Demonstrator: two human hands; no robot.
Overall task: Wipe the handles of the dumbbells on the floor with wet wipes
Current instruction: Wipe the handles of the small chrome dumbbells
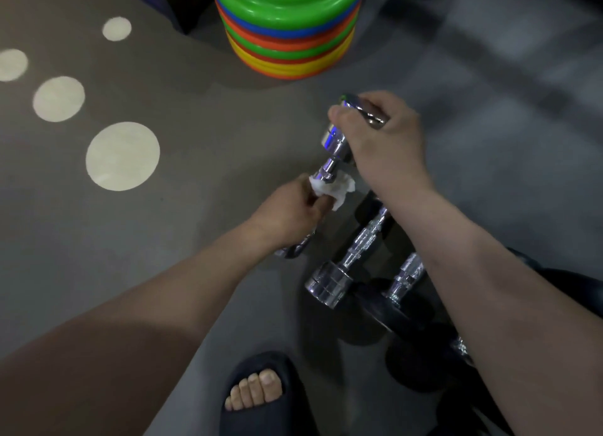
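Flooring (195, 240) of dull grey fills the room underfoot, marked on the left with pale round spots (122, 156). At the far edge stands a stack of plastic discs (287, 28) in green, blue, orange and yellow. Nearer the person, to the right, a second chrome dumbbell (362, 240) lies on the floor, and just beside it a black-headed dumbbell (404, 275), partly hidden by the right forearm. A dark slide sandal (261, 399) with bare toes shows at the bottom.

Between the two arms a chrome dumbbell (332, 145) is held on a slant. Its far head is clasped in the right hand (381, 135), fingers curled over the top. Its near head peeks out under the left wrist; whether that end touches the floor I cannot tell. The left hand (287, 210) pinches a crumpled white wet wipe (329, 189), pressed against the handle of that dumbbell, close below its far head
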